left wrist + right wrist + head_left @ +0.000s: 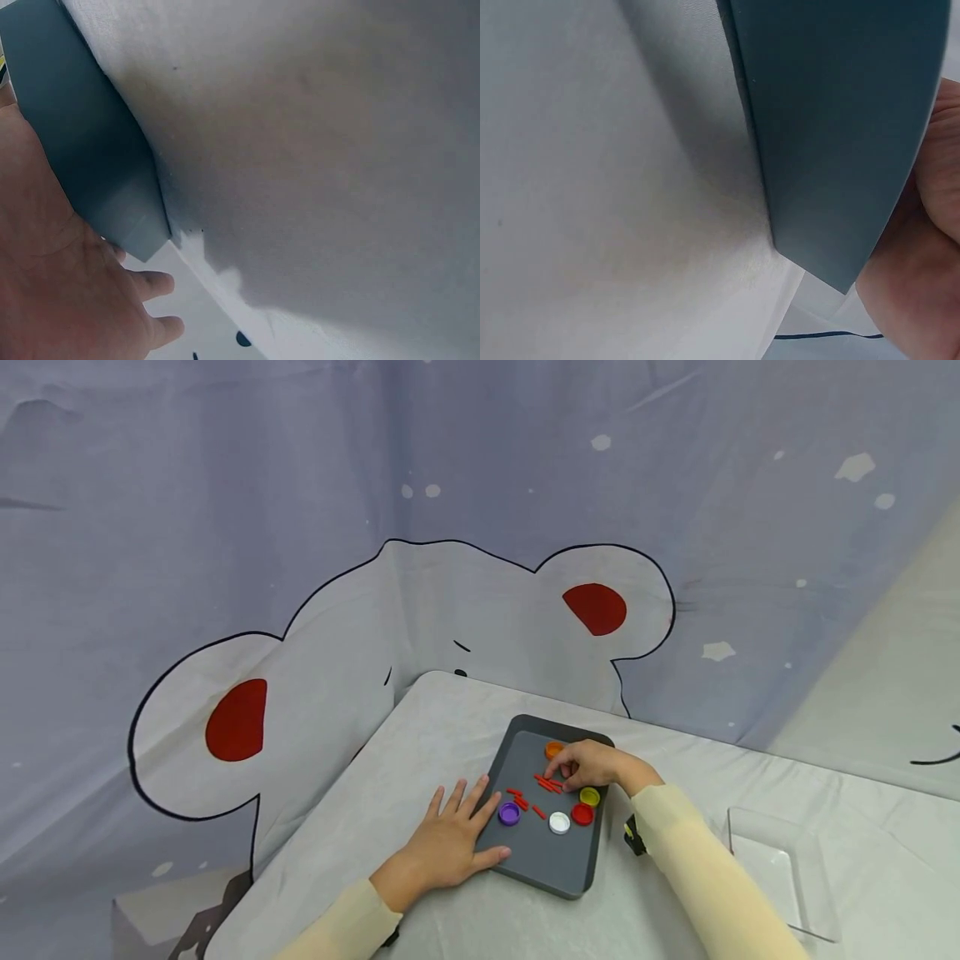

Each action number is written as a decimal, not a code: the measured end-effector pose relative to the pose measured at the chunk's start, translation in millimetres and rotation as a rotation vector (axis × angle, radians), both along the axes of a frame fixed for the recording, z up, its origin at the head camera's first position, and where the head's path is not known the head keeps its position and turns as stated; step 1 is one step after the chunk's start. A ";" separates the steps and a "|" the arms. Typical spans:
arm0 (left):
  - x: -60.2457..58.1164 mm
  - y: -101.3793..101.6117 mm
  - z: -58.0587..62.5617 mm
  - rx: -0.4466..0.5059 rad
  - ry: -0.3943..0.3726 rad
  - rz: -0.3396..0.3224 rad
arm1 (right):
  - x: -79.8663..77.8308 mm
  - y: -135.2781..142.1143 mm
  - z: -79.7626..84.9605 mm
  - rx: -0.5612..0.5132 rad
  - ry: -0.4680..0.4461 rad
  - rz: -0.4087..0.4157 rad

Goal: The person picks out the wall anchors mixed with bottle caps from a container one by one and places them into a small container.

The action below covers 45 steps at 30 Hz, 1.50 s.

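A dark grey tray [551, 864] holds several short red sticks [539, 812] and small round lids. My left hand [447, 843] spreads its fingers over the tray's left edge; a purple lid [509, 813] sits just beyond the fingertips. In the left wrist view, that hand [67, 262] lies along the tray's outer wall [90, 127]. My right hand [592, 763] reaches over the right edge with bent fingers. Its thumb and index fingertips are down at the upper red sticks [545, 784]; I cannot tell whether they pinch one. The right wrist view shows only its palm side [922, 300], fingertips hidden.
Orange [553, 750], yellow [589, 797], red [582, 814] and white [559, 823] lids lie in the tray. A clear plastic box [817, 885] stands to the right on the white-covered table [427, 735]. A printed curtain [480, 460] hangs behind.
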<state>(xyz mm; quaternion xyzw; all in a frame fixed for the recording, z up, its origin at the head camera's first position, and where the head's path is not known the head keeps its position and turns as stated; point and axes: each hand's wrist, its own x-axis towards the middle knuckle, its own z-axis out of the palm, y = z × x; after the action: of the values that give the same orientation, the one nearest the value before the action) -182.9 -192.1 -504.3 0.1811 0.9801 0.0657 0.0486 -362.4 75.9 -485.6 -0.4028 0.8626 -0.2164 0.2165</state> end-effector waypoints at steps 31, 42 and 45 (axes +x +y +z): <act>0.3 -0.3 -0.1 0.001 0.007 0.003 | -0.9 0.3 -1.1 -0.008 -0.001 0.032; 0.9 -0.6 0.1 0.001 -0.002 0.005 | -0.5 0.0 -1.9 0.007 -0.009 0.033; 1.1 -0.4 1.0 0.004 -0.003 0.004 | -0.8 0.3 -2.1 0.004 -0.017 0.033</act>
<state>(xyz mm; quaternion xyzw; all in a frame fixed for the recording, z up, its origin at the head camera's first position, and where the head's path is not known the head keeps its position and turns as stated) -181.8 -192.5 -503.3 0.1792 0.9802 0.0681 0.0496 -363.2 76.3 -487.6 -0.4146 0.8544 -0.2144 0.2283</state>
